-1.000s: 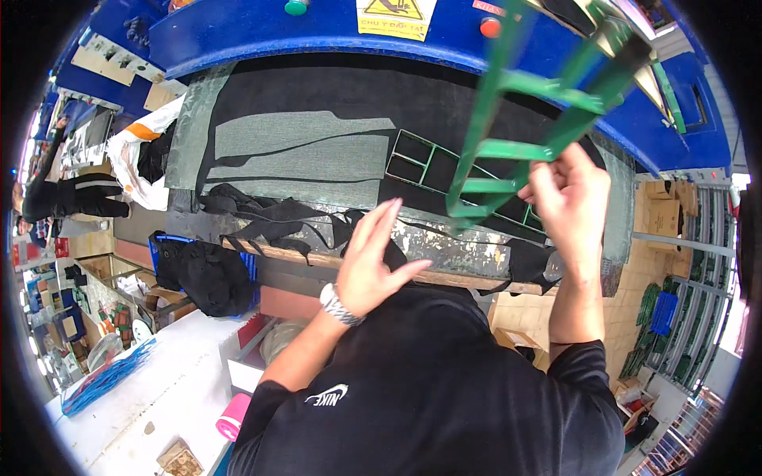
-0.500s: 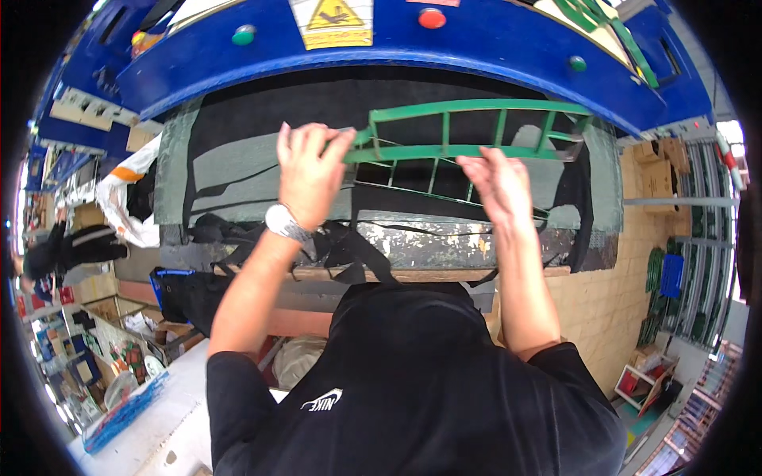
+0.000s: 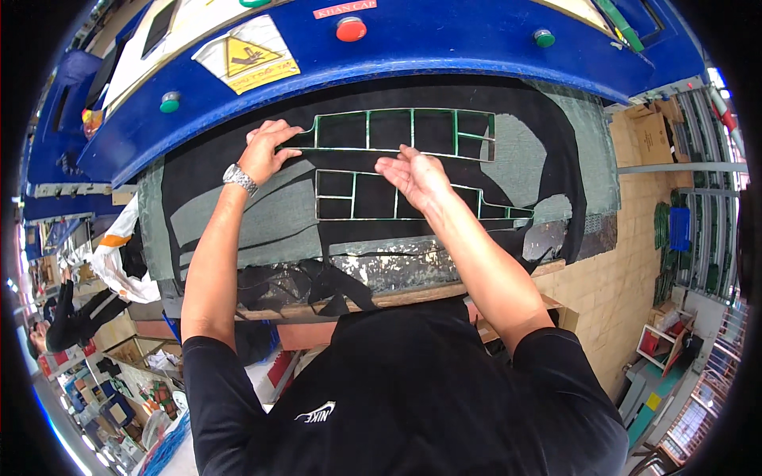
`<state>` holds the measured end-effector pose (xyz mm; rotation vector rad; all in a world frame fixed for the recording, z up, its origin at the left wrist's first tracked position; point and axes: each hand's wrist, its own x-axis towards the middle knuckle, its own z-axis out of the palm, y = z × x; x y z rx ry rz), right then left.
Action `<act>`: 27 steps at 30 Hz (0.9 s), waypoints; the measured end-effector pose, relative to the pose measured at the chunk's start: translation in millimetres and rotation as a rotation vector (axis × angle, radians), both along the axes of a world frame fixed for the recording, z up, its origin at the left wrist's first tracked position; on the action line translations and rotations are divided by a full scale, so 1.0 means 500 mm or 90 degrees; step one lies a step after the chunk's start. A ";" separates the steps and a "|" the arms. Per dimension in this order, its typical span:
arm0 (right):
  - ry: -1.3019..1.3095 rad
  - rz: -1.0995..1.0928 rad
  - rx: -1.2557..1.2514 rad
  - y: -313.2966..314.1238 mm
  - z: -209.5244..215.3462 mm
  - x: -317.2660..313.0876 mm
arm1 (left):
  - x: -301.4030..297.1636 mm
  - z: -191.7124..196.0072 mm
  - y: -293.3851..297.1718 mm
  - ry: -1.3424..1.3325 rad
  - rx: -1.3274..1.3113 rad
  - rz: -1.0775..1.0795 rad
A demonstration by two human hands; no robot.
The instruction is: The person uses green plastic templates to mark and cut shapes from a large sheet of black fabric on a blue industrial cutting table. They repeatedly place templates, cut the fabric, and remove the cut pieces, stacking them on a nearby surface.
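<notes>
A long green metal cutting die (image 3: 367,131), an open frame with crossbars, lies on black sheet material (image 3: 286,103). My left hand (image 3: 270,152) pinches its narrow left end between thumb and fingers. My right hand (image 3: 419,176) hovers over the gap below it, fingers outstretched, with one fingertip at the die's near edge; whether it presses there I cannot tell. Nearer to me lies a second similar die (image 3: 353,208), its narrow end pointing right. My right hand and wrist hide part of its far edge.
A blue machine beam (image 3: 429,47) with a red button (image 3: 352,29) and green buttons spans the far side. Cut black scraps (image 3: 294,285) hang at the near table edge. Grey-green board (image 3: 516,151) shows through cut-outs. Another person (image 3: 75,309) is at far left.
The upper die was tilted and raised; now it lies flat on the black material. My left hand has moved left with its end. My right hand has moved left along it, and the view has shifted.
</notes>
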<state>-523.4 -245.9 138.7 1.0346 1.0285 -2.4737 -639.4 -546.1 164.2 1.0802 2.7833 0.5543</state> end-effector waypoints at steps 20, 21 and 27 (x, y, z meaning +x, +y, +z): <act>0.143 0.355 0.987 0.273 -0.041 0.064 | 0.015 -0.124 -0.128 0.057 -0.018 0.243; 0.140 0.327 0.974 0.282 -0.061 0.069 | 0.020 -0.135 -0.149 0.025 -0.011 0.285; 0.160 0.319 0.983 0.292 -0.068 0.073 | 0.029 -0.130 -0.134 0.060 0.112 0.326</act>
